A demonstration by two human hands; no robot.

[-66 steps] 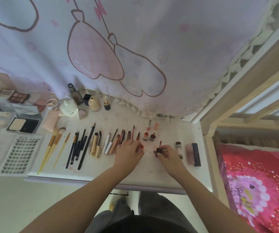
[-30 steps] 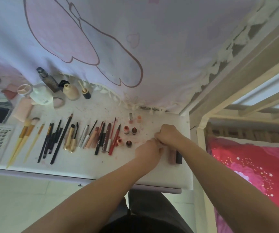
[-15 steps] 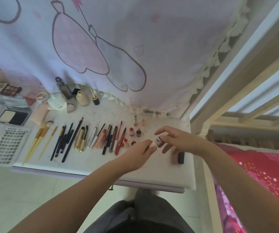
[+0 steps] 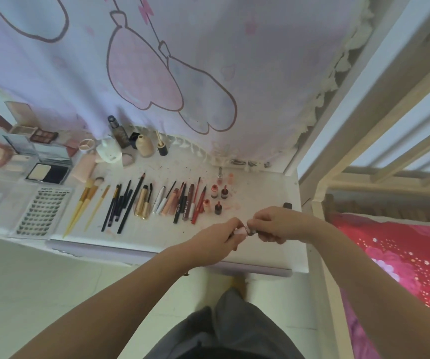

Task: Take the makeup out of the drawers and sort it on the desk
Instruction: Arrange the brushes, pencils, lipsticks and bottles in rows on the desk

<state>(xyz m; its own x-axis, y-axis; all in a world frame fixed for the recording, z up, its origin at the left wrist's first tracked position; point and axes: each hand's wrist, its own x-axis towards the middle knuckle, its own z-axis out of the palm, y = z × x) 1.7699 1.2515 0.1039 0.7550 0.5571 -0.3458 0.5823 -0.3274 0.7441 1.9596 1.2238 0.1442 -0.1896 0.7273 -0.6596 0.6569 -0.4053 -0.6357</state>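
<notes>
My left hand and my right hand meet above the right front of the white desk. Between them they pinch a small pale pink lip tube with a dark end, the left hand on the pink part and the right on the dark part. Left of the hands lies a sorted row: lip pencils and glosses, mascaras, black brushes and yellow-handled brushes. Small red and pink bottles stand just beyond the hands.
Bottles and a white jar stand at the desk's back under a hanging pink curtain. Palettes and compacts and a lash tray fill the left. A dark item lies behind my right hand. A bed frame and red bedding are at right.
Both hands have pulled back toward the desk's front edge, still together on the small tube. The pink and black items near the right edge are now mostly hidden behind my right hand.
</notes>
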